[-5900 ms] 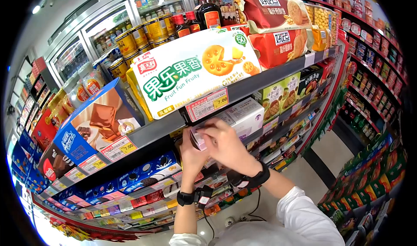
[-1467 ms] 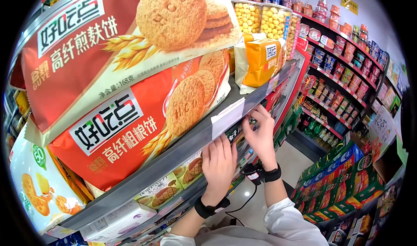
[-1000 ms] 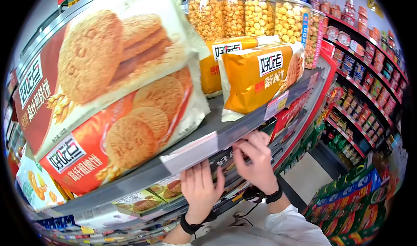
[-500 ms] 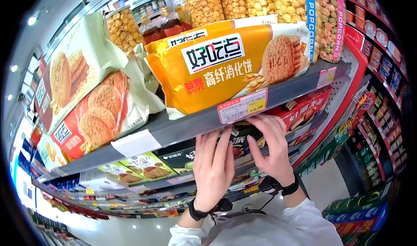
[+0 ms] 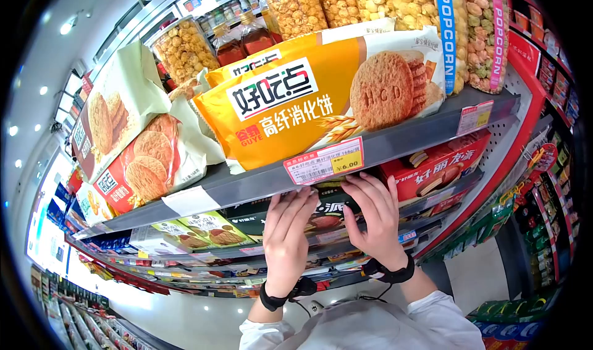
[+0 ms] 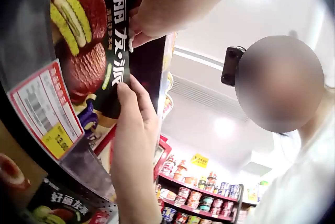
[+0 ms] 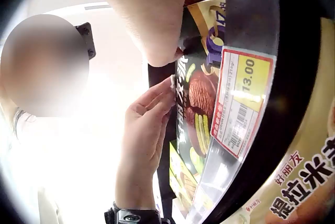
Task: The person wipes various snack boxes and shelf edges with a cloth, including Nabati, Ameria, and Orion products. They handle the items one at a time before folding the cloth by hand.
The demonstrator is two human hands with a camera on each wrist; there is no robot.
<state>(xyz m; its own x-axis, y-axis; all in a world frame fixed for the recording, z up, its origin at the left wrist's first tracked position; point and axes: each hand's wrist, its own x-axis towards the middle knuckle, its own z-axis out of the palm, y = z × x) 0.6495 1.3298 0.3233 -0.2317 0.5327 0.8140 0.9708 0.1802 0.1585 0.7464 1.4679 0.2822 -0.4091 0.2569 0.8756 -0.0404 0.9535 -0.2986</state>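
The grey upper shelf (image 5: 247, 187) bears yellow biscuit packs (image 5: 290, 106), stacked red packs (image 5: 146, 168) and popcorn jars (image 5: 480, 56); the lower shelf (image 7: 251, 20) holds a black box (image 5: 325, 206) between green boxes (image 5: 219, 229) and a red one (image 5: 435, 168).

Head view bright; light from ceiling lamp (image 5: 68, 25) at 10 o'clock, white glare between 8 and 9 o'clock, gleams on floor (image 5: 197, 319) at 7 o'clock. Yellow biscuit pack (image 5: 278, 103) crisp; fisheye bows shelf edge (image 5: 247, 189), corners black. Left wrist view: ceiling (image 6: 209, 30) flares white at 1 o'clock, person's head (image 6: 280, 84) blurred at 3 o'clock; black box (image 6: 99, 25) dimmer, big lettering legible. Right wrist view: washed-out white towards 8 o'clock, deep black band at 2 o'clock; price tag (image 7: 243, 104) readable, fine print soft.
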